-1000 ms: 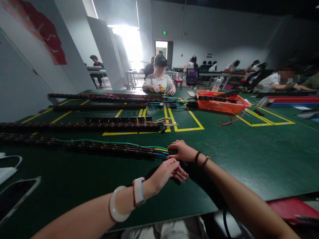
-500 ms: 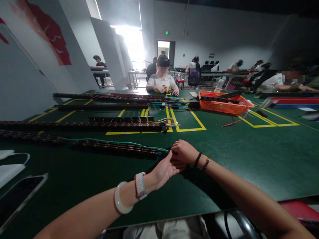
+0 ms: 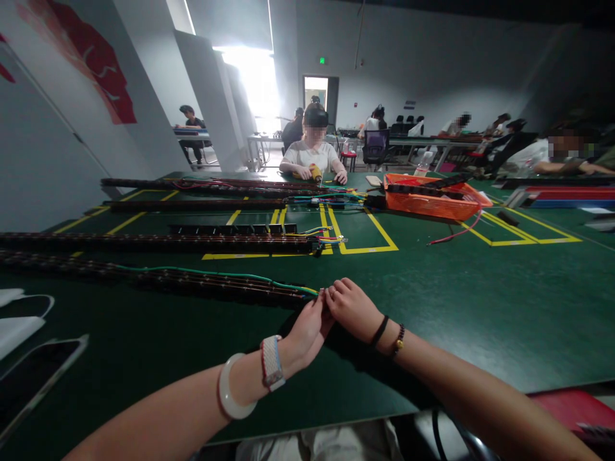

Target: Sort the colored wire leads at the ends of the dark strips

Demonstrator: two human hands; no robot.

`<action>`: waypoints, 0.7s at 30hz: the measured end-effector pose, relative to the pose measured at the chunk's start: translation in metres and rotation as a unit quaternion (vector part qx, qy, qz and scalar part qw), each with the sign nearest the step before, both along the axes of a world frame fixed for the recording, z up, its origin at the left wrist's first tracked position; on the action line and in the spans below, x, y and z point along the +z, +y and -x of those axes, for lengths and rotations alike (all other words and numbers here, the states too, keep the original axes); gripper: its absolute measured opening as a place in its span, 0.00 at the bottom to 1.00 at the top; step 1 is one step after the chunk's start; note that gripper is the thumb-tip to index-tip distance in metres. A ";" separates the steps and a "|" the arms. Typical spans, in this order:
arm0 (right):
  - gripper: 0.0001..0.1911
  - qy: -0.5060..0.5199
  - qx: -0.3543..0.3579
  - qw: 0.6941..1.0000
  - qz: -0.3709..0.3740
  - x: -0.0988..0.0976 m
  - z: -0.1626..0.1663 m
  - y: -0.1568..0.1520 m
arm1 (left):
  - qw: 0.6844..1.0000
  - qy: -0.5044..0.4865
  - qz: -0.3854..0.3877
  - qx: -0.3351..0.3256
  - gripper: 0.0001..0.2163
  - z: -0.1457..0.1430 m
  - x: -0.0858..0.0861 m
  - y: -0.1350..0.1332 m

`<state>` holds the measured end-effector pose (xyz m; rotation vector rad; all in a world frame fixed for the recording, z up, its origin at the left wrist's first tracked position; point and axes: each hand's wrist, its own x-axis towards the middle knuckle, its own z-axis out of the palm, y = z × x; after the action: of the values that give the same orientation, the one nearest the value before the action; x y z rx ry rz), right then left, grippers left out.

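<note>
A long black strip lies across the near left of the table, copper-coloured lines along it. On top runs a green wire, which meets a short yellow stretch of wire near the strip's right end. There my left hand pinches the wire ends, thumb on top and fingers curled beneath. Against its fingertips, my right hand is closed too, its fingers bent down at the same spot. The wire tips and anything else between the fingers are hidden.
Behind lies another black strip with loose coloured wires at its right end. An orange basket holds black parts. A phone lies at the near left. Across the table a person holds a yellow tool.
My left hand's fingers, stretched out before, have curled in around the wire ends. My right hand has shifted slightly and its fingertips meet the left's. Across the table, the person's yellow tool has turned.
</note>
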<state>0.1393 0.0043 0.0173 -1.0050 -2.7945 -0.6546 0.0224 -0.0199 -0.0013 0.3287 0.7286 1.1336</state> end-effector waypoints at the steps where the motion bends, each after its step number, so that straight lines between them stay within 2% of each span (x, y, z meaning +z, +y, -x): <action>1: 0.10 0.000 -0.003 1.000 -0.011 -0.003 0.001 -0.004 | 1.000 0.001 0.009 0.006 0.08 0.000 -0.001 0.001; 6: 0.18 0.046 -0.032 0.998 -0.035 -0.014 -0.001 -0.022 | 1.000 -0.025 0.010 0.000 0.08 0.001 -0.011 0.007; 9: 0.21 0.085 -0.041 0.995 -0.015 -0.009 -0.012 -0.032 | 1.000 -0.021 -0.010 -0.020 0.07 0.001 -0.011 0.007; 11: 0.19 0.113 -0.058 0.992 0.001 -0.001 -0.021 -0.038 | 0.999 -0.001 -0.019 -0.039 0.07 0.002 -0.008 0.006; 15: 0.09 0.139 -0.120 0.983 -0.009 0.009 -0.036 -0.049 | 0.997 0.020 -0.047 -0.064 0.09 0.002 -0.001 0.004; 21: 0.06 0.123 -0.133 0.983 -0.030 -0.001 -0.042 -0.063 | 0.996 -0.004 -0.050 -0.070 0.11 0.003 0.000 0.005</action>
<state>0.1808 -0.0582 0.0162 -1.3603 -2.4383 -0.5903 0.0196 -0.0149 -0.0009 0.4515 0.6329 1.0400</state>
